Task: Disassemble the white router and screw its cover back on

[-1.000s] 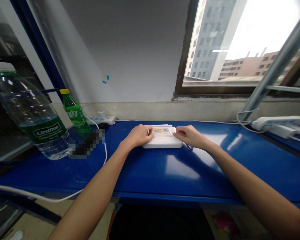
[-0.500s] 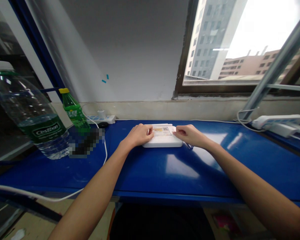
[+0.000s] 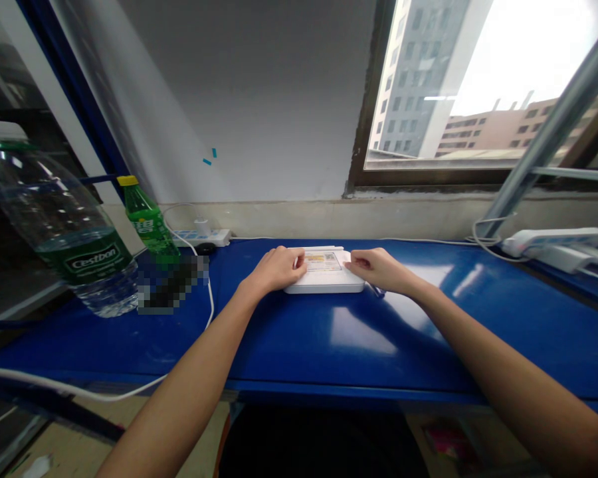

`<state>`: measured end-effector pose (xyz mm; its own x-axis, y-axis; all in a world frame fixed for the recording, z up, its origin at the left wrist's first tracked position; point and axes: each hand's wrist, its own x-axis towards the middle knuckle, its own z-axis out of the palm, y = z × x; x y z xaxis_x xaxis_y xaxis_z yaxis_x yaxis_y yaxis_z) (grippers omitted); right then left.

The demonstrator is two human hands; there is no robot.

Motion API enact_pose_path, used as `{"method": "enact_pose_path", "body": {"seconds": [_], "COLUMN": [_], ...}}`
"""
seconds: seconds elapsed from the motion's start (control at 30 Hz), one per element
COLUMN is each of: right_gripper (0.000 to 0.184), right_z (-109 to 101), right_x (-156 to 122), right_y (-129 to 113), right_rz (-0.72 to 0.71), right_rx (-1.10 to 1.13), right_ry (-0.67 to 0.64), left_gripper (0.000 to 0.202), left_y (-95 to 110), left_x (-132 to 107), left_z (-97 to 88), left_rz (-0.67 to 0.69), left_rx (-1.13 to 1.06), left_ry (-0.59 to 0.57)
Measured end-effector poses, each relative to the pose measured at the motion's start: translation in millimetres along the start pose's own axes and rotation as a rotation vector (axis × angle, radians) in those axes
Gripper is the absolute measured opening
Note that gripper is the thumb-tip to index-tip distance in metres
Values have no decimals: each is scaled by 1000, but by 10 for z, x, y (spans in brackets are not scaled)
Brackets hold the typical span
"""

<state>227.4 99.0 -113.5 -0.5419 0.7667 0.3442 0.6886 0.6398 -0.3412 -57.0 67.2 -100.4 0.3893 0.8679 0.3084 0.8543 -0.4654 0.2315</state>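
Note:
A flat white device [image 3: 325, 279] with a printed label on top lies on the blue table [image 3: 359, 338], near the back middle. My left hand [image 3: 278, 268] grips its left end with curled fingers. My right hand [image 3: 377, 269] holds its right end, fingers bent on the top edge. Both forearms reach in from the bottom of the view.
A large clear water bottle [image 3: 64, 229] and a green soda bottle [image 3: 148, 224] stand at the left. White power strips lie at the back left [image 3: 202, 236] and at the right [image 3: 558, 243]. A white cable [image 3: 80, 393] runs along the table's front left edge.

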Motion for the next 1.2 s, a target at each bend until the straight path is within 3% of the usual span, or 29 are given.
{"method": "enact_pose_path", "body": {"seconds": [0.2, 0.37, 0.43, 0.5, 0.6, 0.7, 0.83, 1.03, 1.2], "right_gripper": [44, 37, 27, 21, 27, 33, 25, 21, 27], "right_z": [-22, -116, -146, -150, -114, -71, -52, -57, -113], "right_x": [-4, -15, -30, -48, -71, -84, -80, -55, -65], "right_y": [-18, 1, 34, 73, 121, 136, 124, 140, 185], "right_rz": [40, 231, 309, 360, 388, 373, 339, 330, 292], "right_rx": [-65, -206, -264, -308, -346, -360, -353, -333, -263], "right_ry": [74, 320, 345, 296, 166, 54, -60, -116, -159], "left_gripper": [24, 45, 56, 66, 84, 88, 91, 115, 113], "left_y": [53, 174, 210, 228, 228, 219, 201, 106, 108], "left_x": [18, 13, 3, -4, -6, 2, 20, 10, -49], "left_z": [23, 156, 204, 230, 233, 222, 205, 58, -16], "left_rz": [54, 124, 147, 159, 165, 161, 117, 38, 44], "left_rx": [-16, -8, 0, 11, 44, 64, 45, 7, 28], "left_ry": [35, 55, 38, 20, -13, -38, -49, -142, -157]}}
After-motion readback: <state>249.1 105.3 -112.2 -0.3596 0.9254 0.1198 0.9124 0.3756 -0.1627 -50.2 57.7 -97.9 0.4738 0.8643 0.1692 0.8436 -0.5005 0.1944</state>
